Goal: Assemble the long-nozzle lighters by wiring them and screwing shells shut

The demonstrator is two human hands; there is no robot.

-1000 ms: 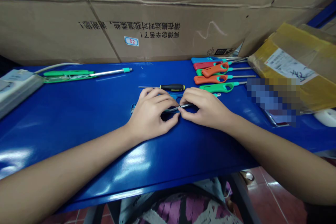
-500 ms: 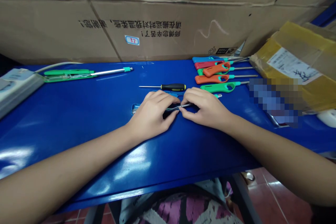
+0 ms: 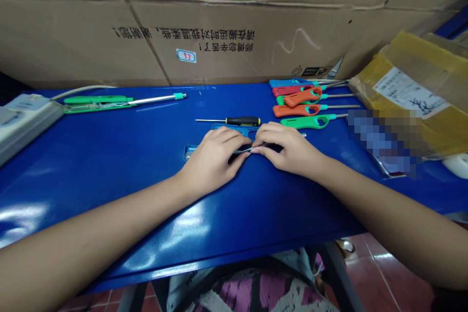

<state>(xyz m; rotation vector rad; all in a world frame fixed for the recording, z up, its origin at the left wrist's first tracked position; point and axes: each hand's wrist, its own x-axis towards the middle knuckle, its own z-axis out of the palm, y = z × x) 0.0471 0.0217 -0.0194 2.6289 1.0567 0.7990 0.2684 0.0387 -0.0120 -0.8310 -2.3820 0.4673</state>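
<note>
My left hand (image 3: 216, 155) is closed around an opened blue long-nosed lighter (image 3: 190, 150); the rear of its casing sticks out left of the palm. Thin pale wires (image 3: 245, 149) run out between the fingers of both hands. My right hand (image 3: 287, 148) pinches the same lighter where wires and metal tube meet, fingertips almost touching those of the left. The tube's metal tip (image 3: 304, 135) shows just past the right knuckles; most of the tube is hidden. Behind my hands lies a separate blue casing half (image 3: 232, 129), and beyond it a black-and-yellow screwdriver (image 3: 243, 121).
Several coloured lighters (image 3: 298, 109) lie back right, beside a yellow-taped parcel (image 3: 413, 92) and a partly blurred phone (image 3: 387, 168). An opened green lighter (image 3: 98, 101) and a white power strip (image 3: 29, 117) are at left. A large carton (image 3: 146, 53) stands along the back.
My right fingers have shifted slightly at the pinch. Less of the metal tube and its tip shows; the wires show more clearly. My left hand keeps its hold.
</note>
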